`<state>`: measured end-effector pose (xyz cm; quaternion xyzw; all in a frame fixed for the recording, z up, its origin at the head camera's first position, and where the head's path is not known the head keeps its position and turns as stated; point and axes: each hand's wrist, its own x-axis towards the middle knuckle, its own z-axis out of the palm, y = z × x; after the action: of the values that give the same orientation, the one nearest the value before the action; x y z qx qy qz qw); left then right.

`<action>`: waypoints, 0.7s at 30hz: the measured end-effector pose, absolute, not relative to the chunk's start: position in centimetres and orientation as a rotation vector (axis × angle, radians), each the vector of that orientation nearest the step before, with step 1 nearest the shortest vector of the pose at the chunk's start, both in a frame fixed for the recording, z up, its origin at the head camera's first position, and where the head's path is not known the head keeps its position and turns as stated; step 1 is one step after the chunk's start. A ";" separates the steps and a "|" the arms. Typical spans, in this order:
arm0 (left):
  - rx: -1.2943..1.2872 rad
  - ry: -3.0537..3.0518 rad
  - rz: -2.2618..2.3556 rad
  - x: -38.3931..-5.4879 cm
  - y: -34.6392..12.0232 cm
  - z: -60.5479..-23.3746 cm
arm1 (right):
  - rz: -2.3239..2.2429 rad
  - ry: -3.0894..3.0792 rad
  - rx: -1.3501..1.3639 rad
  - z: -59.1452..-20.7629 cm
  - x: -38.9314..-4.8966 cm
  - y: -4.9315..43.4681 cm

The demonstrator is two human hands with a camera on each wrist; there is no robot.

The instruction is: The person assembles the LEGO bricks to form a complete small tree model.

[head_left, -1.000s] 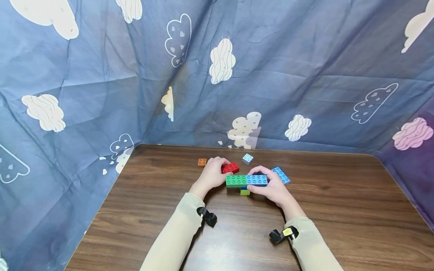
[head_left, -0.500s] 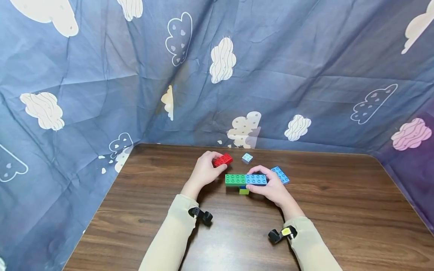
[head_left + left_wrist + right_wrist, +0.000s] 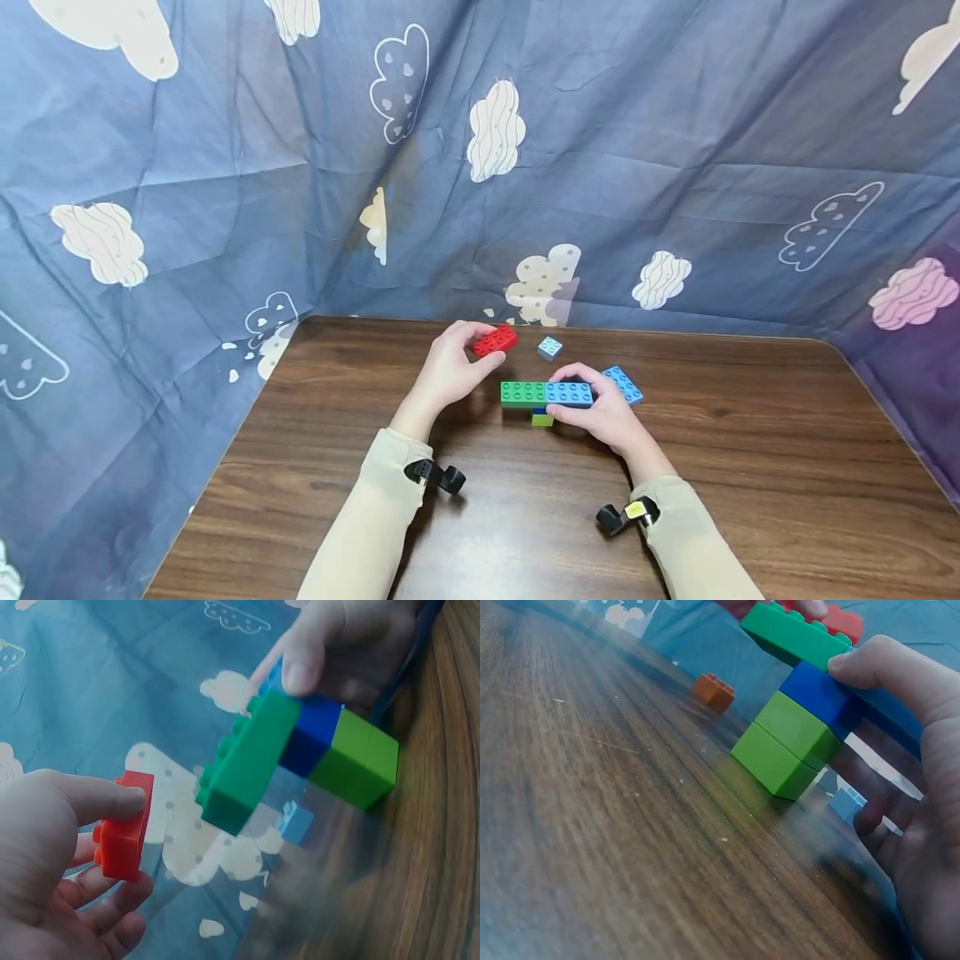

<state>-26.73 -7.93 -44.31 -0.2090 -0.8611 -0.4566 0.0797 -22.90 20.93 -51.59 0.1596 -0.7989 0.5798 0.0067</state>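
Pinched between the thumb and fingers of my left hand [image 3: 447, 367] is the red brick [image 3: 496, 341], gripped by its sides and held up off the wooden table [image 3: 487, 533]. Over on this side, an orange brick [image 3: 712, 693] sits on the table, visible only from my right wrist.

Next comes the stack, standing upright: two lime blocks [image 3: 795, 729] at the bottom, a dark blue block [image 3: 819, 697] on them, and a green brick [image 3: 522, 395] across the top, jutting out to the left. My red brick is well apart from it. Beyond the stack, a small pale blue brick [image 3: 550, 347] rests on the table.

End to end with the green brick lies a blue brick [image 3: 568, 395], which my right hand [image 3: 611, 412] grips, thumb on the near side and fingers round the far side. Just past that hand, a loose blue brick [image 3: 624, 385] lies on the table.
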 end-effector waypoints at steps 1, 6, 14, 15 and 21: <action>-0.641 -2.571 -1.374 -26.5 -7.8 -44.1 | 1.811 -2.498 0.495 -51.6 -22.9 20.9; -0.693 -2.552 -1.400 -26.1 -7.7 -43.6 | 1.781 -2.499 0.462 -51.7 -22.9 21.0; -0.716 -2.576 -1.415 -25.9 -7.7 -43.4 | 1.743 -2.517 0.447 -51.7 -22.9 21.0; -0.715 -2.576 -1.421 -25.9 -7.7 -43.3 | 1.743 -2.521 0.444 -51.7 -22.9 21.0; -0.741 -2.564 -1.437 -25.6 -7.7 -43.1 | 1.737 -2.542 0.432 -51.6 -23.0 20.8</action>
<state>-25.62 -7.69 -43.09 -0.2442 -0.8446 -0.4733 0.0553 -22.96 20.84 -51.59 0.1390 -0.8175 0.5587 0.0163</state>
